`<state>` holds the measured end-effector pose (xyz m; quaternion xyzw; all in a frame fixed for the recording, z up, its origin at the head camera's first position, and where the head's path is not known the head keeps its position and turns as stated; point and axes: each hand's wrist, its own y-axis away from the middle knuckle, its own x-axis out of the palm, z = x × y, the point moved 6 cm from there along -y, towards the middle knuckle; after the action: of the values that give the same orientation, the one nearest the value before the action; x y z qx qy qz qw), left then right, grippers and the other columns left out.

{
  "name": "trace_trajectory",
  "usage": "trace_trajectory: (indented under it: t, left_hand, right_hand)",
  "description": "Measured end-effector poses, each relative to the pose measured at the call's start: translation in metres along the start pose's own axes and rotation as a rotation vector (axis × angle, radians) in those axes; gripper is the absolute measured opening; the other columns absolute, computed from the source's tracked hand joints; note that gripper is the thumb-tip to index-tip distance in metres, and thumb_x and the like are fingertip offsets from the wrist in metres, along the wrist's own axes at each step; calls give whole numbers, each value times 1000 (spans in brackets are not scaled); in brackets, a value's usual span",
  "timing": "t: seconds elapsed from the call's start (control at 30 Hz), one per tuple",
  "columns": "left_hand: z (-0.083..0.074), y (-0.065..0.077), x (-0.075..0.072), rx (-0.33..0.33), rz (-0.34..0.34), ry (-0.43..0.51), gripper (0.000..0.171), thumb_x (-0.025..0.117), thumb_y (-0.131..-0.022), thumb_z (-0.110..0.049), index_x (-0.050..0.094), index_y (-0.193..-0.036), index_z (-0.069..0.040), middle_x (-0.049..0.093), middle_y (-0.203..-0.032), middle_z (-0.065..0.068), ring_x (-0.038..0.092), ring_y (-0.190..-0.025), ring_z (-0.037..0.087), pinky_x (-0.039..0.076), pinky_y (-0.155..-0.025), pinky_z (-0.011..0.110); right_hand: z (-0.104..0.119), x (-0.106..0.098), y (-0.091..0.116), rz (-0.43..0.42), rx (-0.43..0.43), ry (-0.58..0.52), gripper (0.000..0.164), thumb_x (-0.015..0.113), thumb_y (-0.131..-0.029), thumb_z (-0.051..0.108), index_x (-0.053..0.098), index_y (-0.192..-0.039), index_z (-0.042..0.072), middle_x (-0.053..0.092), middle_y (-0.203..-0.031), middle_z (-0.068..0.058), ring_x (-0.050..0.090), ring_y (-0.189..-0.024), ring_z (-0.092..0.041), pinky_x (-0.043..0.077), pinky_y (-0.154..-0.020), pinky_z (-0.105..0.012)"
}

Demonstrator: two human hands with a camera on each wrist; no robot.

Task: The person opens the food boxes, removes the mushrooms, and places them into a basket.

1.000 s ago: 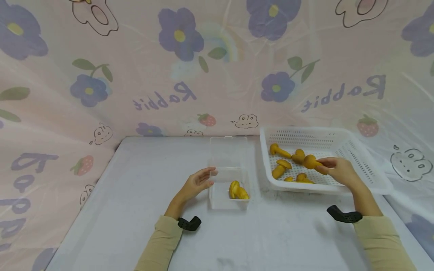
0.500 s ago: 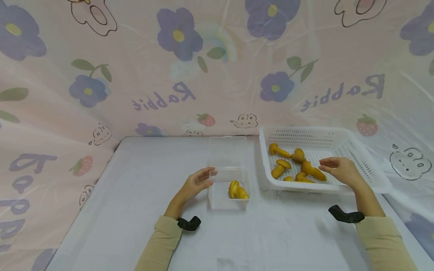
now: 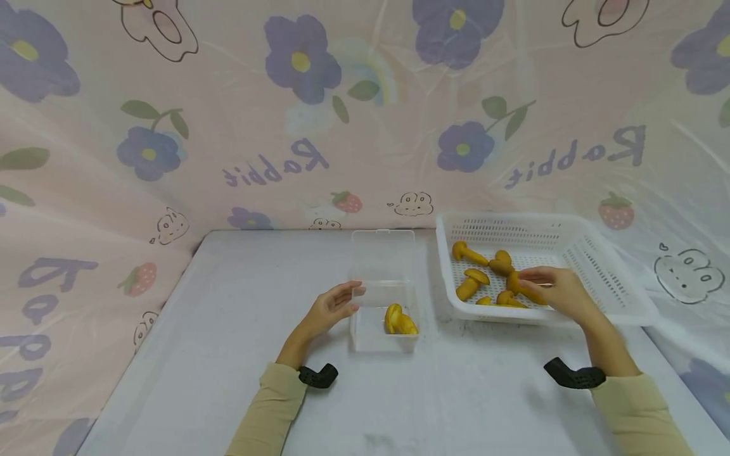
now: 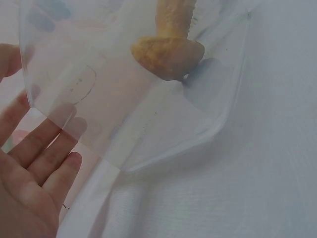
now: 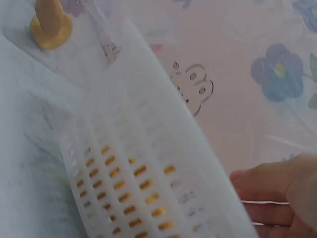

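Observation:
My left hand point(image 3: 331, 310) rests its fingers against the left side of a clear plastic box point(image 3: 371, 345). In the left wrist view those fingers point(image 4: 49, 158) look relaxed and partly show through the plastic. One yellow-brown mushroom point(image 3: 401, 322) lies inside the box. My right hand point(image 3: 561, 294) reaches down into a white perforated basket point(image 3: 513, 315), thumb and fingers at a mushroom point(image 3: 511, 282) they partly cover. The basket wall point(image 5: 133, 119) hides the fingertips in the right wrist view, so whether they pinch the mushroom cannot be told.
Several other mushrooms lie in the basket, among them a long-stemmed one point(image 3: 470, 255) at its left. The box's clear lid point(image 3: 383, 253) is folded back behind it. A patterned curtain point(image 3: 371, 158) hangs behind and beside the white table point(image 3: 274, 272).
My right hand let go of a mushroom in the basket and drew back slightly, then moved left again over that mushroom. My left hand has stayed at the box.

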<state>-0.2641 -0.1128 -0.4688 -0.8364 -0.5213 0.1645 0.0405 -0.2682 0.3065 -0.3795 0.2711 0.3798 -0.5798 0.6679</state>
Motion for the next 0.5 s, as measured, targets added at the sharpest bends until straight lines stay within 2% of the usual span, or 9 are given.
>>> trace_trajectory:
  t: [0.1,0.17,0.3,0.5]
  left_hand:
    - [0,0,0,-3,1,-1,50,59,-94,-7,43,-141,3,50,-141,27,44,-136,41,34,-116,47]
    - [0,0,0,-4,1,0,50,59,-94,-7,43,-141,2,50,-141,27,43,-136,41,33,-117,46]
    - [-1,0,0,1,0,-6,50,59,-94,-7,43,-141,3,50,-141,27,43,-136,42,33,-117,46]
    - [-1,0,0,-12,2,-4,51,59,-94,-7,42,-141,3,49,-142,27,43,-137,41,33,-117,46]
  right_hand:
    - [14,4,2,-12,-43,-51,33,63,-93,19,66,-115,-6,68,-113,-29,63,-85,9,55,-70,-12]
    - [23,7,3,-19,-69,-70,31,64,-93,18,66,-114,-6,68,-112,-28,51,-82,23,51,-69,-5]
    - [41,14,5,-15,-108,-100,31,63,-93,17,66,-115,-5,68,-114,-27,47,-85,26,50,-72,-3]
    - [67,24,7,6,-159,-162,29,66,-91,14,67,-114,-4,69,-113,-24,56,-85,20,52,-73,-7]
